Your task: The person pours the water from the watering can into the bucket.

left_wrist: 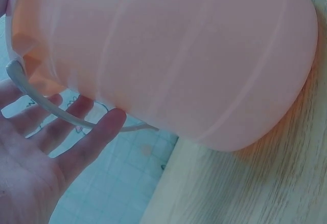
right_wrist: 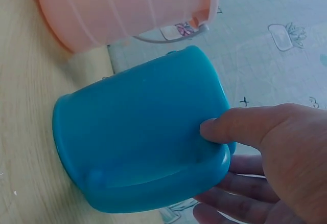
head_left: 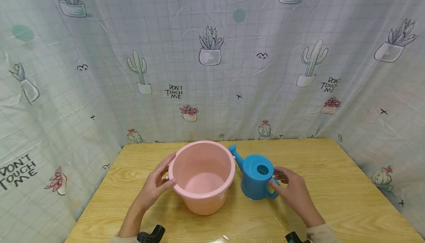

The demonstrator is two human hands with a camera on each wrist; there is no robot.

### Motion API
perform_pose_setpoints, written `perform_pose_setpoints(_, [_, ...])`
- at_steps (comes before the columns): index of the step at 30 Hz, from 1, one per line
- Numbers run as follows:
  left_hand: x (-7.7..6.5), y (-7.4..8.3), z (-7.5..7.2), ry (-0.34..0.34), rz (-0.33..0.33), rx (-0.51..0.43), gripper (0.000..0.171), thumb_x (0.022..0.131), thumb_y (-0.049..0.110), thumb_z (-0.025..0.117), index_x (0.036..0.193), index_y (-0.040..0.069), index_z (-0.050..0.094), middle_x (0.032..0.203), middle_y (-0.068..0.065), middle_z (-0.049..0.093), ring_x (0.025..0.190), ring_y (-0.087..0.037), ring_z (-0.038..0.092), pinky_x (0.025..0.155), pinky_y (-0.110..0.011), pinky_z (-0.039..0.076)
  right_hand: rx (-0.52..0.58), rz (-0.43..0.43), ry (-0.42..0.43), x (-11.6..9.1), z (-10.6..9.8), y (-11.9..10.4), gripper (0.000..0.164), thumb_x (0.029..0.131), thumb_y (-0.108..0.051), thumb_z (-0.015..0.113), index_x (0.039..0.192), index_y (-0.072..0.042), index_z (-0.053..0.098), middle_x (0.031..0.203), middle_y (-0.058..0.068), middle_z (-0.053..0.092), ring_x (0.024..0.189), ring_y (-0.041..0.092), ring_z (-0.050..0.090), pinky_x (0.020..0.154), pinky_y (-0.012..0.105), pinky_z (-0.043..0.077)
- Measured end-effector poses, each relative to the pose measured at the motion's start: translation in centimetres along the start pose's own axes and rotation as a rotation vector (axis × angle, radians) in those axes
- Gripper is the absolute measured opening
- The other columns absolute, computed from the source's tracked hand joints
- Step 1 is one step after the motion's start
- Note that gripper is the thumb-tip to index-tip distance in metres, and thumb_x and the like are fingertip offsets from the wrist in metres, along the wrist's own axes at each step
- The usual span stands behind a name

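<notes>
A pink bucket point(head_left: 202, 197) stands upright on the table, its mouth facing up. My left hand point(head_left: 156, 182) is at its left side, fingers spread and nearly straight, with thumb and fingertips on the rim. In the left wrist view the bucket's pale handle point(left_wrist: 56, 110) hangs across those fingers. To the bucket's right stands a blue toy watering can point(head_left: 254, 184), its spout pointing back left toward the bucket rim. My right hand point(head_left: 293, 187) pinches the top of the can's handle, thumb on the near side and fingers behind, partly hidden.
The wooden table point(head_left: 332, 191) extends to both sides of the bucket and can. Behind and beside it hangs a pale curtain point(head_left: 239, 80) printed with cactus pots, close along the table's back edge.
</notes>
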State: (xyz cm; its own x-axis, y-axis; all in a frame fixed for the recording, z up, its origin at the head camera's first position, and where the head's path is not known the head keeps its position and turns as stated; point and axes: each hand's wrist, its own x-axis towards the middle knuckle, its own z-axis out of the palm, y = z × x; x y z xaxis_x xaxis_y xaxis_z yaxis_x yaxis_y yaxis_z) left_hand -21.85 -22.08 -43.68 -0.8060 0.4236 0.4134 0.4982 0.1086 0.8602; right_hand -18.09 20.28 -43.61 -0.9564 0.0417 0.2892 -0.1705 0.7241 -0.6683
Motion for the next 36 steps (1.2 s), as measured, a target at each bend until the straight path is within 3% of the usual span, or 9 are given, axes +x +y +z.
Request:
perform_pose_setpoints(8, [0.0, 0.0, 0.2, 0.001, 0.011, -0.026, 0.07, 0.091, -0.006, 0.055, 0.154, 0.004, 0.024, 0.16, -0.019, 0.016, 0.133, -0.012, 0.044, 0.096, -0.031, 0.051, 0.011, 0.031, -0.007, 0.5, 0.0, 0.2, 0.026, 0.085, -0.011, 0.072, 0.108, -0.001, 0.066, 0.095, 0.008, 0.069, 0.088, 0.021, 0.066, 0.078, 0.036, 0.057])
perform_pose_setpoints(15, [0.0, 0.2, 0.3, 0.003, 0.051, -0.043, 0.068, 0.091, -0.008, 0.053, 0.153, 0.0, 0.024, 0.159, -0.024, 0.016, 0.131, -0.012, 0.045, 0.095, -0.029, 0.052, 0.052, 0.08, -0.017, 0.9, 0.0, 0.4, 0.018, 0.086, -0.011, 0.072, 0.101, -0.004, 0.067, 0.094, 0.009, 0.069, 0.089, 0.022, 0.066, 0.079, 0.035, 0.057])
perform_pose_setpoints(26, [-0.1, -0.1, 0.1, -0.002, 0.019, -0.032, 0.069, 0.092, -0.007, 0.053, 0.153, 0.003, 0.023, 0.16, -0.021, 0.015, 0.133, -0.011, 0.044, 0.096, -0.029, 0.051, 0.095, 0.062, -0.016, 1.2, 0.5, 1.6, 0.015, 0.086, -0.011, 0.071, 0.1, -0.007, 0.066, 0.094, 0.006, 0.069, 0.087, 0.013, 0.065, 0.078, 0.032, 0.057])
perform_pose_setpoints(30, [-0.2, -0.1, 0.1, -0.001, 0.017, -0.023, 0.07, 0.091, -0.008, 0.053, 0.154, 0.003, 0.023, 0.16, -0.021, 0.015, 0.134, -0.009, 0.043, 0.096, -0.029, 0.051, 0.184, 0.074, -0.045, 1.4, 0.8, 2.3, 0.019, 0.088, -0.016, 0.071, 0.102, -0.006, 0.063, 0.09, 0.006, 0.069, 0.083, 0.011, 0.067, 0.078, 0.029, 0.056])
perform_pose_setpoints(36, [-0.1, -0.1, 0.4, 0.0, 0.013, -0.03, 0.07, 0.092, -0.003, 0.055, 0.154, 0.004, 0.024, 0.16, -0.019, 0.016, 0.135, -0.012, 0.043, 0.096, -0.032, 0.052, 0.44, 0.1, -0.102, 1.3, 1.4, 3.3, 0.026, 0.092, -0.017, 0.067, 0.106, 0.001, 0.056, 0.087, 0.015, 0.067, 0.076, 0.02, 0.068, 0.072, 0.028, 0.056])
